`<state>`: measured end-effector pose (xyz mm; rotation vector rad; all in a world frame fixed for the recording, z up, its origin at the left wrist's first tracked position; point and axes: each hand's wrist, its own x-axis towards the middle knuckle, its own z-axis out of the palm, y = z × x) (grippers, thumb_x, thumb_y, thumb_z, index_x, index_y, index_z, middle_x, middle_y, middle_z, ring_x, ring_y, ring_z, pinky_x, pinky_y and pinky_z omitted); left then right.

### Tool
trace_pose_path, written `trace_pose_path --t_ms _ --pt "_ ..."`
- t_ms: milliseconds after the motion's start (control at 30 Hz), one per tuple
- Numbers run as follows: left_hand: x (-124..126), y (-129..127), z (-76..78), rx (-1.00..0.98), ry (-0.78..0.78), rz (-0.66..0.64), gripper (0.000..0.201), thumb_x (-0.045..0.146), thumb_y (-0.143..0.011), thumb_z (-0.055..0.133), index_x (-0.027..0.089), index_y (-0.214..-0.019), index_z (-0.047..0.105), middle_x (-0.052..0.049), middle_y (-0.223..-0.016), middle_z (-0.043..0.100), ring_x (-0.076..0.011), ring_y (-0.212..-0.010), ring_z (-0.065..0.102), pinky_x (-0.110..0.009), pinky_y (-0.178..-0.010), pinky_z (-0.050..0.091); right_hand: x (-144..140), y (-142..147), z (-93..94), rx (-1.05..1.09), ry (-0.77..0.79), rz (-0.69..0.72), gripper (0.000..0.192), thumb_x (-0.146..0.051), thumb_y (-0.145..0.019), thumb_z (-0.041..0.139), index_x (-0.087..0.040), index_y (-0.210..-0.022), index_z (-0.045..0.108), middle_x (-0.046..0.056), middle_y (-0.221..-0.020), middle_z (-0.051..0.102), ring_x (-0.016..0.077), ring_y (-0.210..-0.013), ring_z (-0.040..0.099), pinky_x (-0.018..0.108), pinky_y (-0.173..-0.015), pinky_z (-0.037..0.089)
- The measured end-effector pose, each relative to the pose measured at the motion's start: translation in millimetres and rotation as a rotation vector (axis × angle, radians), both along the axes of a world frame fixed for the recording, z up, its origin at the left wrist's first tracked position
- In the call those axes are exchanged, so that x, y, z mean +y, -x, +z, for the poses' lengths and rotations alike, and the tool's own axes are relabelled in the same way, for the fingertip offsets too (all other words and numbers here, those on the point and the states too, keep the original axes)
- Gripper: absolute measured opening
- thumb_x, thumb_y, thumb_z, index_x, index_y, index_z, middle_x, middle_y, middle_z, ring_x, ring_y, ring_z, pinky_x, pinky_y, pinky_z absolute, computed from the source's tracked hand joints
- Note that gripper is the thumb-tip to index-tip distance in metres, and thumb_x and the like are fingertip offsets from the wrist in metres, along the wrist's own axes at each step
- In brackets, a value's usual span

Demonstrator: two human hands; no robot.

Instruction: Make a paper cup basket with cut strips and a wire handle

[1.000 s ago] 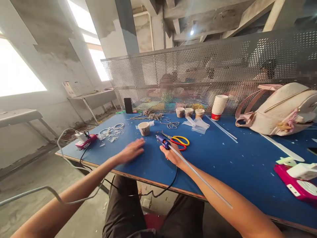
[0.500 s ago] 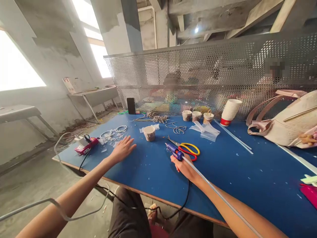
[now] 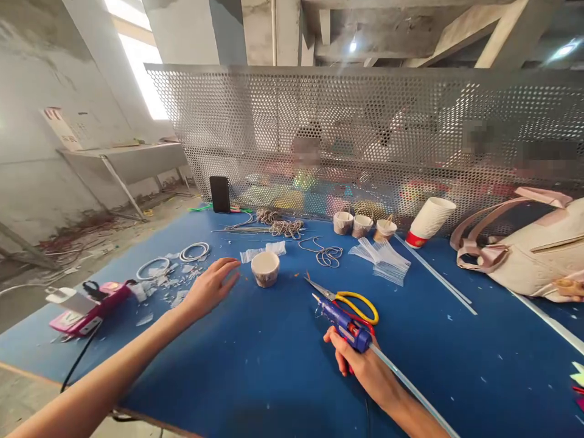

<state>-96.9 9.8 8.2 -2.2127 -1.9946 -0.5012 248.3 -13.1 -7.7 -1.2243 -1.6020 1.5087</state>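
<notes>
My right hand (image 3: 353,356) is wrapped round a blue hot glue gun (image 3: 340,319), its nozzle pointing up and left over the table. A long clear glue stick (image 3: 410,386) runs out of the gun's back end along my forearm. Scissors (image 3: 356,307) with one yellow and one red handle lie just behind the gun, partly hidden by it. My left hand (image 3: 213,285) is empty, fingers apart, a little left of a small paper cup (image 3: 265,269) with a wrapped side. The cup stands upright and my fingers do not touch it.
Behind the cup lie clear plastic strips (image 3: 262,250) and tangled cord (image 3: 285,228). Three small cups (image 3: 362,226) stand near the perforated metal screen (image 3: 274,140). A stack of paper cups (image 3: 431,222), a bag (image 3: 542,249), a phone (image 3: 219,194) and a pink power strip (image 3: 91,310) also sit on the blue table.
The view has shifted nearer the table. My left hand has lifted from lying flat, its fingers now curving toward the cup. The glue gun stays in my right hand.
</notes>
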Motion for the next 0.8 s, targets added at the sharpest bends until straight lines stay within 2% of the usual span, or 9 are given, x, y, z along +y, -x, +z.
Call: trace_pose_path --t_ms 67,167,267,367,433,500,633,800 --pt "10 -10 6.3 -0.021 -0.055 -0.105 0.045 0.039 -0.091 0.031 0.018 -0.121 0.057 -0.016 -0.129 0.057 -0.0255 -0.115 0.056 -0.041 -0.096 0.045 2 -3 6.0 0.025 0.011 -0.056 0.049 -0.065 -0.077 0.051 -0.017 -0.082 0.061 -0.006 -0.047 0.046 0.0115 -0.045 0.046 0.025 -0.050 0.042" --pt "19 -27 10.3 -0.020 -0.069 -0.307 0.035 0.030 -0.089 0.035 0.022 -0.109 0.062 -0.013 -0.132 0.055 -0.0250 -0.117 0.054 -0.041 -0.097 0.045 11 -12 17.8 0.039 -0.041 -0.200 0.051 -0.065 -0.078 0.050 -0.016 -0.085 0.063 -0.005 -0.048 0.049 0.0116 -0.046 0.047 0.025 -0.051 0.042" --pt "23 -34 6.3 -0.047 -0.079 -0.392 0.030 0.028 -0.088 0.037 0.021 -0.098 0.064 -0.013 -0.131 0.055 -0.0263 -0.117 0.054 -0.041 -0.096 0.046 24 -32 28.8 -0.004 -0.124 -0.391 0.049 -0.063 -0.076 0.054 -0.016 -0.085 0.064 -0.004 -0.048 0.051 0.0118 -0.045 0.048 0.024 -0.049 0.042" --pt "23 -34 -0.1 -0.097 -0.098 -0.381 0.026 0.030 -0.088 0.038 0.019 -0.093 0.062 -0.016 -0.129 0.056 -0.0275 -0.114 0.057 -0.041 -0.094 0.047 41 -61 29.6 -0.125 -0.172 -0.571 0.048 -0.062 -0.070 0.057 -0.016 -0.078 0.065 -0.001 -0.051 0.055 0.0134 -0.047 0.053 0.024 -0.046 0.043" --pt "21 -34 -1.9 -0.121 -0.105 -0.369 0.025 0.030 -0.088 0.039 0.019 -0.089 0.061 -0.016 -0.124 0.058 -0.0273 -0.109 0.059 -0.041 -0.091 0.049 54 -82 22.6 -0.238 -0.200 -0.681 0.049 -0.063 -0.069 0.054 -0.016 -0.076 0.065 0.000 -0.054 0.056 0.0144 -0.047 0.054 0.025 -0.044 0.044" --pt "18 -37 -1.1 -0.141 -0.119 -0.360 0.024 0.030 -0.088 0.039 0.020 -0.087 0.060 -0.014 -0.117 0.061 -0.0259 -0.104 0.062 -0.040 -0.088 0.050 66 -99 11.9 -0.288 -0.222 -0.728 0.049 -0.062 -0.069 0.050 -0.015 -0.075 0.064 0.002 -0.056 0.058 0.0151 -0.048 0.055 0.026 -0.045 0.045" --pt "11 -45 3.9 -0.182 -0.174 -0.326 0.021 0.032 -0.088 0.041 0.020 -0.090 0.059 -0.011 -0.104 0.063 -0.0227 -0.096 0.063 -0.036 -0.084 0.051 83 -114 -8.8 -0.415 -0.278 -0.729 0.046 -0.059 -0.071 0.046 -0.017 -0.068 0.063 0.006 -0.056 0.060 0.0205 -0.053 0.058 0.031 -0.049 0.046" --pt "5 -52 4.2 -0.245 -0.146 -0.265 0.022 0.036 -0.088 0.043 0.021 -0.090 0.059 -0.008 -0.099 0.064 -0.0206 -0.091 0.063 -0.032 -0.075 0.053 85 -109 -26.7 -0.577 -0.413 -0.663 0.039 -0.059 -0.069 0.048 -0.022 -0.072 0.060 0.009 -0.070 0.064 0.0300 -0.080 0.062 0.038 -0.069 0.045"
